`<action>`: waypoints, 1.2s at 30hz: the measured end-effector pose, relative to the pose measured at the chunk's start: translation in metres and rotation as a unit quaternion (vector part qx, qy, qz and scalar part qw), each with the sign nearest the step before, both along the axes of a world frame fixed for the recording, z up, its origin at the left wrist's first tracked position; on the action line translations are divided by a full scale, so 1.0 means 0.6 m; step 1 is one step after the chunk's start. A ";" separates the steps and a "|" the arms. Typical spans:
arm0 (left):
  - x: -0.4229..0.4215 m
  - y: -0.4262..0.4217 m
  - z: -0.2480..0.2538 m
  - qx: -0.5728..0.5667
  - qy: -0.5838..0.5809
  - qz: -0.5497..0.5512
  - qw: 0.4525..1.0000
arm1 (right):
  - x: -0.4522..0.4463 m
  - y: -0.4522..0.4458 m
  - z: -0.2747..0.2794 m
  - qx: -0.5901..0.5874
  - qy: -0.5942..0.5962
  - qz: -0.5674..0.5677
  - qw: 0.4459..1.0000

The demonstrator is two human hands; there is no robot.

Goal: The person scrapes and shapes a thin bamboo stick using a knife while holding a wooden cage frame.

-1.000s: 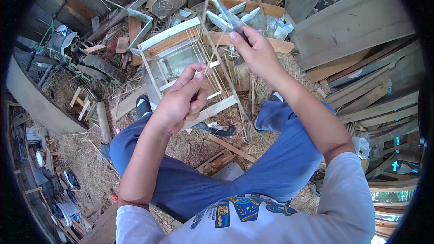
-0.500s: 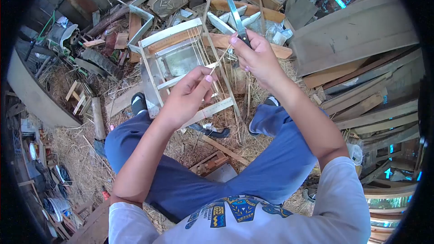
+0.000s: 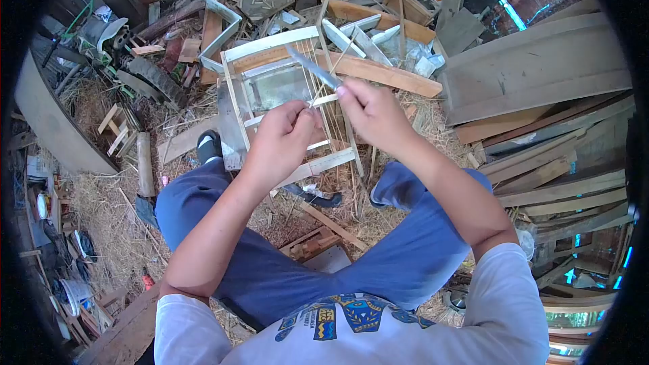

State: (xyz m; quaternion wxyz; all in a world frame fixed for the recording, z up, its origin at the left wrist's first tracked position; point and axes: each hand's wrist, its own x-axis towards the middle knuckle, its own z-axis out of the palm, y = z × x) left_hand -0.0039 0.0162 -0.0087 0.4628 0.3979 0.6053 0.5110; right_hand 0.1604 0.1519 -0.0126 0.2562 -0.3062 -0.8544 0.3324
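My left hand [image 3: 282, 134] is closed, pinching a thin wooden stick [image 3: 344, 53] that slants up and to the right from its fingertips. In my right hand [image 3: 376, 113] is a knife [image 3: 313, 67], fingers wrapped round its handle. The blade points up and to the left and passes close to the stick; whether they touch I cannot tell. Behind both hands stands a slatted wooden frame [image 3: 272, 40] with several thin sticks running along its right side. My hands hide part of its crosspieces.
Straw covers the ground [image 3: 115, 216] around my legs. A brown plank [image 3: 385, 76] lies beyond the frame, with scrap wood heaped behind it. Stacked boards [image 3: 561, 155] line the right side. At left are a curved panel [image 3: 57, 122] and an upright post [image 3: 145, 162].
My right hand has come down, and the knife has swung from nearly upright to leaning left. The stick now rises more steeply from my left hand, free of my right fingers.
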 end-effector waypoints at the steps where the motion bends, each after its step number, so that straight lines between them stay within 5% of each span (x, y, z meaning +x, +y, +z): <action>1: 0.000 -0.001 -0.001 0.002 -0.004 0.013 1.000 | -0.003 -0.004 0.003 0.021 -0.046 0.019 0.999; 6: -0.003 -0.004 0.005 0.004 0.011 0.009 1.000 | -0.012 -0.012 0.019 -0.013 -0.065 -0.032 0.997; 8: -0.005 -0.001 0.007 0.017 -0.013 0.012 1.000 | -0.014 -0.030 0.002 0.104 -0.047 0.054 0.992; 11: -0.011 -0.004 0.003 -0.001 0.051 0.008 0.999 | -0.021 -0.012 0.024 0.050 -0.062 -0.002 0.997; 16: -0.004 -0.007 0.013 0.015 0.066 0.015 0.998 | -0.016 -0.036 0.016 0.121 -0.050 0.044 0.990; 20: -0.004 -0.007 0.018 -0.009 0.088 0.002 0.996 | -0.016 -0.008 0.027 0.062 -0.093 -0.035 0.993; 31: 0.000 -0.006 0.018 0.019 0.129 0.009 0.991 | -0.012 -0.019 0.025 0.026 -0.101 0.023 0.994; 32: -0.003 -0.006 0.018 0.016 0.130 0.009 0.991 | -0.016 -0.013 0.029 -0.058 -0.059 -0.002 0.997; 36: 0.002 -0.003 0.014 0.024 0.132 0.011 0.991 | -0.014 -0.045 0.015 0.029 -0.073 0.058 0.995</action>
